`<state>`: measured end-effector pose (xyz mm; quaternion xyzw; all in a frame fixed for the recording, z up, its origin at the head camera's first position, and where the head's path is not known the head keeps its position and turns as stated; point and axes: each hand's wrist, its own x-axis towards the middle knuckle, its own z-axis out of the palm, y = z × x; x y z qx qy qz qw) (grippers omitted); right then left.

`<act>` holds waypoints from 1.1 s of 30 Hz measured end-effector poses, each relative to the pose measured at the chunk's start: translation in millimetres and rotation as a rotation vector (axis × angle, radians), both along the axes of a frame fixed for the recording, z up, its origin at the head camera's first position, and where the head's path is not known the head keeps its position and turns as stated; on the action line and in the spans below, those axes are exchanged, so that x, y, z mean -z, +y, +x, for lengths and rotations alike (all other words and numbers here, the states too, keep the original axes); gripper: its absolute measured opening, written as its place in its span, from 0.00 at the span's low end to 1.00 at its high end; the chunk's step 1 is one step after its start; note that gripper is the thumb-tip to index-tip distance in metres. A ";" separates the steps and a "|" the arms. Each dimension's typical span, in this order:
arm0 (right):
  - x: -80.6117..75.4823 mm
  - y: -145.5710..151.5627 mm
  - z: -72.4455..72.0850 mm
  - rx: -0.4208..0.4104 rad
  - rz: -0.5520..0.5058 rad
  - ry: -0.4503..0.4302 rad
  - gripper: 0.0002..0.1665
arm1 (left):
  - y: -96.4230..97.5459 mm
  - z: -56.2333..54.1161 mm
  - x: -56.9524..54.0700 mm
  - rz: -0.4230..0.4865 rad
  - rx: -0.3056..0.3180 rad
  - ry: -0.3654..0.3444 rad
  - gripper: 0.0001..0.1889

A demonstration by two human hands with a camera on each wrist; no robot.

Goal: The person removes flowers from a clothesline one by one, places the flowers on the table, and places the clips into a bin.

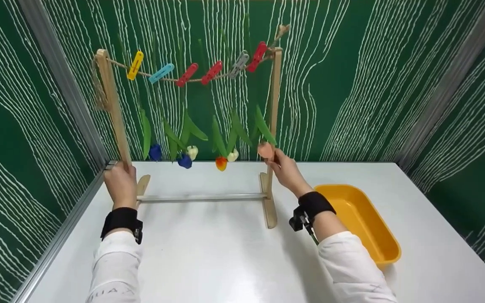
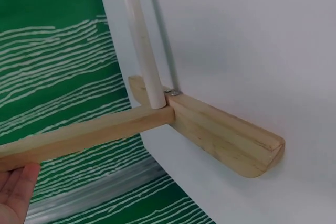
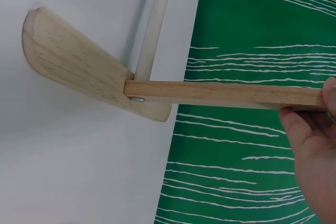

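A wooden frame (image 1: 203,196) with two upright posts stands on the table. My left hand (image 1: 120,184) grips its left post (image 1: 115,113) low down; fingertips show under that post in the left wrist view. My right hand (image 1: 286,171) holds the right post (image 1: 275,92), with finger and thumb around the wood in the right wrist view. Twine (image 1: 166,79) sags between the posts, carrying several clothespins, among them a yellow one (image 1: 135,65) and a grey one (image 1: 239,65). Several tulips hang upside down below, including a blue one (image 1: 185,160) and a pink one (image 1: 265,150) beside my right hand.
A yellow plastic basin (image 1: 362,223) sits on the white table (image 1: 209,256), to the right near my forearm. Green walls (image 1: 331,84) with white lines rise behind and at both sides, with metal posts (image 1: 444,80) at the corners.
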<state>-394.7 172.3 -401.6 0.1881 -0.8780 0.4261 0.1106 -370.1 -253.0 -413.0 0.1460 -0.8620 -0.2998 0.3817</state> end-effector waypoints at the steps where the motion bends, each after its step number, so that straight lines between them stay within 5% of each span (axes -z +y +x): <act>1: -0.8 1.3 1.6 -0.001 -0.001 -0.005 0.16 | 0.4 1.3 0.1 -0.003 0.007 0.006 0.11; 22: 7.1 34.6 64.7 0.012 -0.003 0.079 0.16 | 21.7 54.0 6.7 -0.090 0.120 0.089 0.09; 33: 10.6 56.7 95.1 0.028 0.000 0.018 0.21 | 34.3 86.6 13.3 -0.147 0.151 0.129 0.08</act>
